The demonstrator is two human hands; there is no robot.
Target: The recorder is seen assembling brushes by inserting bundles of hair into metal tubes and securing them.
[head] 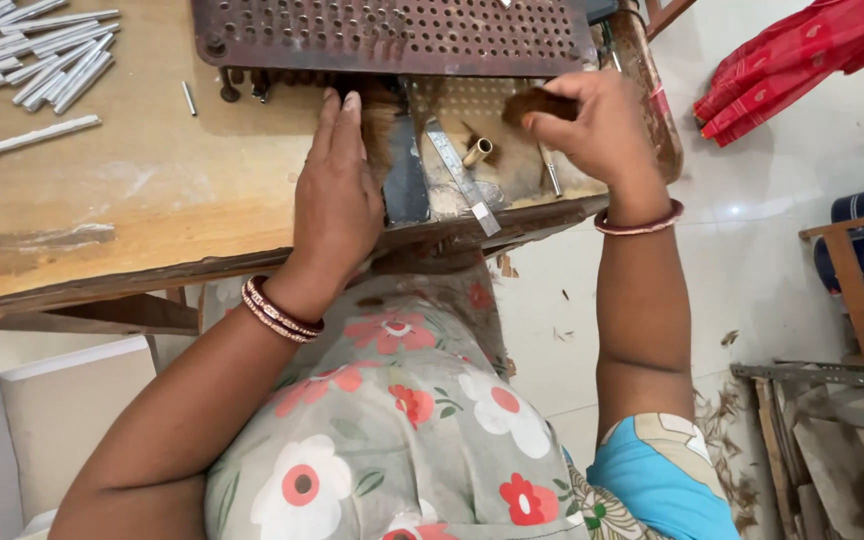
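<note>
Perforated metal plate (392,35) running off upper frame edge; right hand (592,125) pinching brown fibre tuft (537,102), upper centre; left hand (337,190) lying flat, open, pressing fibres (380,120).

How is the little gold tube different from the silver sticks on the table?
The gold tube is short, brassy and lies alone between the hands, by the right hand. The silver sticks are long, pale grey and heaped at the far left of the wooden table. Both look like metal.

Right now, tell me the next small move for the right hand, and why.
Probably bring the brown tuft pinched in the right hand across to the fibres under the left hand; that hand already lies flat there, beside the steel ruler.
</note>
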